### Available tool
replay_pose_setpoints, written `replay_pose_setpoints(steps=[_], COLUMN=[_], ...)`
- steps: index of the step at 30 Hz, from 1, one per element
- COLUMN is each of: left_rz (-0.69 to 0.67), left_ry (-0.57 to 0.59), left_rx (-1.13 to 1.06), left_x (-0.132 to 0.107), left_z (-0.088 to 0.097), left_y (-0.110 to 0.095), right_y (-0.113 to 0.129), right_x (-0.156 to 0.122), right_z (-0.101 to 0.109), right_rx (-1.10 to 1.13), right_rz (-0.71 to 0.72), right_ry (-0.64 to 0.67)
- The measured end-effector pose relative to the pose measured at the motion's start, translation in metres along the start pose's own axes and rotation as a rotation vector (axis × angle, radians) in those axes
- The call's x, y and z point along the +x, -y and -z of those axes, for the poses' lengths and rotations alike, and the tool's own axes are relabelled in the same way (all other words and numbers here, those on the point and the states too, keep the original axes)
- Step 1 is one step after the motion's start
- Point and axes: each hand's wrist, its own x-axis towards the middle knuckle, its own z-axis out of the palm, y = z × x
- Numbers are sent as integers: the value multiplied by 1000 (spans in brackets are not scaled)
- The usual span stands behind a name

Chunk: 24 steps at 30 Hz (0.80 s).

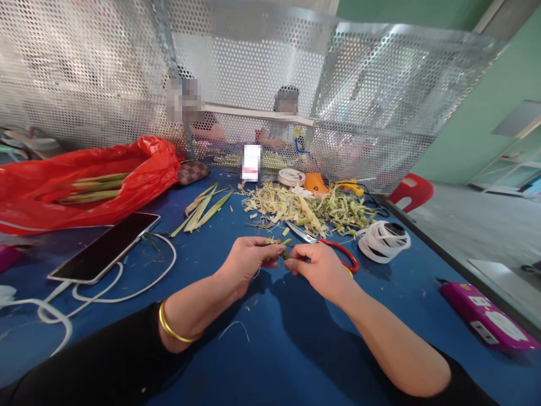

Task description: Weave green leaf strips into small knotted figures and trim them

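Both hands meet over the middle of the blue table (pixel 236 372). My left hand (pixel 249 260) is closed in a pinch on a small greenish plant piece (pixel 285 242), whose exact kind I cannot make out. Close by on the right, my right hand (pixel 319 268) has its fingers pinched together at the same piece; whether they grip it or something thin is hidden. Red-handled scissors (pixel 343 248) lie just beyond my right hand, blades pointing up and left. A heap of pale and green plant scraps (pixel 291 203) lies past the scissors.
Left: a red plastic bag (pixel 156 163) with long stalks, a tablet (pixel 107 248), and a looping white cable (pixel 146 296). Leaf strips (pixel 203 211) lie centre-left. Right: a white spool (pixel 384 242) and a purple device (pixel 486 316). A perforated metal screen (pixel 249 62) stands behind; two people sit beyond.
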Motion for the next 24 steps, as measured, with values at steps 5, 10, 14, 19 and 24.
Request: replay_pose_setpoints(steps=[5,10,14,19,24], left_rz=[102,109,21,-54,-72], left_ry=[177,206,185,131,154], left_rx=[-76,-126,-30,23,62], left_x=[2,2,0,0,-1], left_z=[8,9,6,3,1], left_y=[-6,-8,-7,-7,-5], right_y=[-3,-5,-1,3,2], right_x=[4,4,2,1,2], right_z=[2,2,3,7,4], right_rx=[38,70,103,303,463], right_rz=[28,43,74,42,-57], right_ry=[-74,-76,-74,-175,-203])
